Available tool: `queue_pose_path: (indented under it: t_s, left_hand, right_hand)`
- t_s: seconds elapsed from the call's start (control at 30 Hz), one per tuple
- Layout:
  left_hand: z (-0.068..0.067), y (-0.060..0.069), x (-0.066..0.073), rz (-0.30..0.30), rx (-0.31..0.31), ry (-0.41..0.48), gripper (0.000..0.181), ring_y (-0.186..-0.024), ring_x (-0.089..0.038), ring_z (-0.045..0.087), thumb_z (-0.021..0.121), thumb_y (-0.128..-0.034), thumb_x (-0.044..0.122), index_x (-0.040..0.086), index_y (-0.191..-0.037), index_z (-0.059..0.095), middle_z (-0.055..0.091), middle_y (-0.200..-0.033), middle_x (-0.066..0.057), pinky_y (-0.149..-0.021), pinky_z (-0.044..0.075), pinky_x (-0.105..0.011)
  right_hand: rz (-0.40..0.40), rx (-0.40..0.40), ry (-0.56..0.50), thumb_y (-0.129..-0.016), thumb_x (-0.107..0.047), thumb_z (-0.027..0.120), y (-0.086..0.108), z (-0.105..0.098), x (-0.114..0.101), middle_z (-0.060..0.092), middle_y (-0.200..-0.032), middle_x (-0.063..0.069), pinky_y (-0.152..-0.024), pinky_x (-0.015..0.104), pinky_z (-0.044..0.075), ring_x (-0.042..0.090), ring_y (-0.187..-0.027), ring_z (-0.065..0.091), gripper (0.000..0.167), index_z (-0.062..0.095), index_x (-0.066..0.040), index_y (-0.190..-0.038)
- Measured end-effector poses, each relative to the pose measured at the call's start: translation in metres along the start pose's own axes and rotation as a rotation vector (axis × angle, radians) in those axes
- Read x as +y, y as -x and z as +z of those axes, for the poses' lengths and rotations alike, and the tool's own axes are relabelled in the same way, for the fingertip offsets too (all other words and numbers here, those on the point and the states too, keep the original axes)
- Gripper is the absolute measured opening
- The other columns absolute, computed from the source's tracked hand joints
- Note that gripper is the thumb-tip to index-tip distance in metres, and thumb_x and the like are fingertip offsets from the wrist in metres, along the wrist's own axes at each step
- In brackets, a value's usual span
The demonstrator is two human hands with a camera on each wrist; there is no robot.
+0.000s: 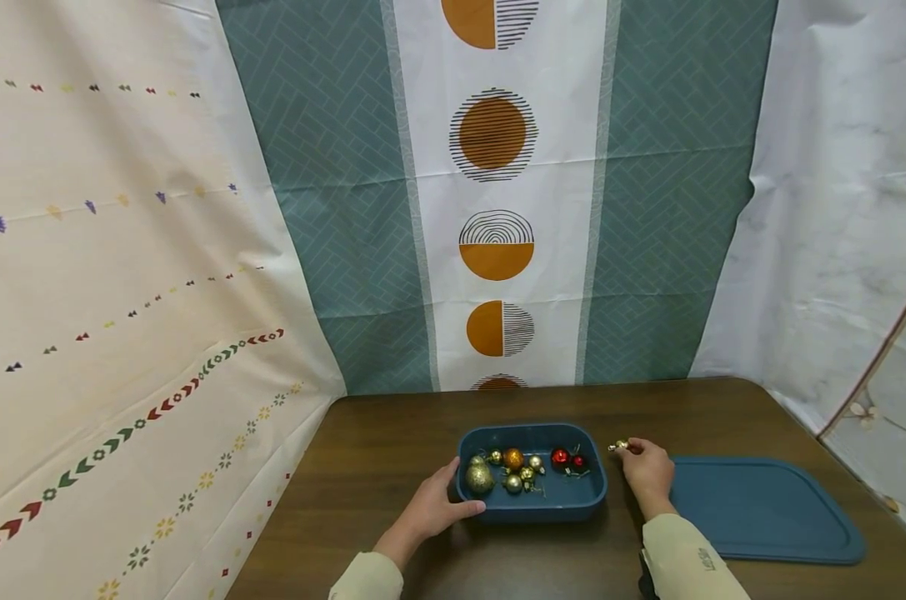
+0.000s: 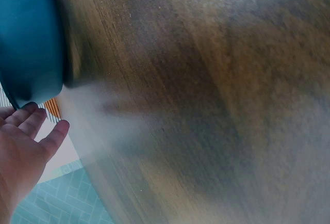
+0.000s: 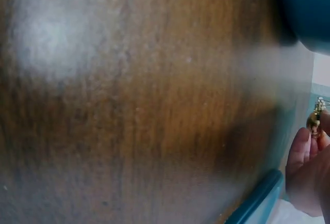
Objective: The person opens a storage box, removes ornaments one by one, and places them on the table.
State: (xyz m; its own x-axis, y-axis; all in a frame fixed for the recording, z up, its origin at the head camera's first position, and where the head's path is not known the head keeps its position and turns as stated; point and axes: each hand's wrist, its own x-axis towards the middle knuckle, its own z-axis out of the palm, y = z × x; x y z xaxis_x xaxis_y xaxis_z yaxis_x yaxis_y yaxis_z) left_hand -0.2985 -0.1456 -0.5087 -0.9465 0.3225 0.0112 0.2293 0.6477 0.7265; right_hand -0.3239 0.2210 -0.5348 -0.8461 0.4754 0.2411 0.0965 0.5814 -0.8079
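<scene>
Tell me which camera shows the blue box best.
The head view: it shows nearly all of the blue box, with the baubles inside. The left wrist view shows only part of its outer wall; the right wrist view, just a blurred corner.

Dk blue on oblong plastic-look box (image 1: 531,514) & flat oblong plastic-look lid (image 1: 768,508); shiny gold on small metallic-look held ornament (image 1: 620,446); in box, glittery gold on large round bauble (image 1: 479,477), orange-gold on mid-sized round bauble (image 1: 513,459), glossy red on two round baubles (image 1: 560,457); brown w/ streaky grain on wood-look table (image 1: 392,442); grey-green herringbone & wht centre strip w/ mustard & blk-lined circles on hanging fabric backdrop (image 1: 490,196); multicol. motif rows on cream fabric drape (image 1: 137,292)
</scene>
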Motion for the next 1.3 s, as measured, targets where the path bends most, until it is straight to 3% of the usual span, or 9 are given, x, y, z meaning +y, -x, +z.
queue_pose_path:
  t_s: [0.2, 0.5, 1.3]
  left_hand:
    - [0.003, 0.000, 0.000, -0.005, -0.006, 0.017, 0.095, -0.137, -0.044, 0.039, 0.078, -0.0834, 0.046, -0.002, -0.152, 0.033, 0.040, -0.150, -0.027, -0.106, 0.034, -0.063]
    - [0.003, -0.001, -0.001, -0.013, -0.001, 0.011, 0.095, -0.137, -0.045, 0.039, 0.078, -0.0836, 0.047, -0.001, -0.152, 0.033, 0.040, -0.150, -0.027, -0.106, 0.034, -0.063]
    - [0.000, -0.002, 0.000, -0.028, -0.006, 0.020, 0.097, -0.138, -0.045, 0.036, 0.078, -0.0835, 0.046, -0.001, -0.153, 0.031, 0.038, -0.152, -0.025, -0.107, 0.033, -0.063]
  right_hand:
    - [0.060, -0.056, 0.081, -0.089, -0.013, 0.071, 0.004, -0.003, 0.003, 0.067, -0.111, 0.028, -0.083, 0.057, 0.045, 0.048, -0.101, 0.059, 0.036, 0.065, 0.011, -0.114]
    - [0.096, -0.112, 0.090, -0.092, -0.015, 0.068, 0.004, -0.004, 0.006, 0.066, -0.115, 0.027, -0.083, 0.057, 0.045, 0.047, -0.104, 0.058, 0.037, 0.062, 0.009, -0.120]
    - [0.078, -0.107, 0.027, -0.094, -0.016, 0.065, -0.001, -0.016, -0.003, 0.061, -0.121, 0.032, -0.095, 0.060, 0.040, 0.049, -0.112, 0.053, 0.044, 0.057, 0.012, -0.127]
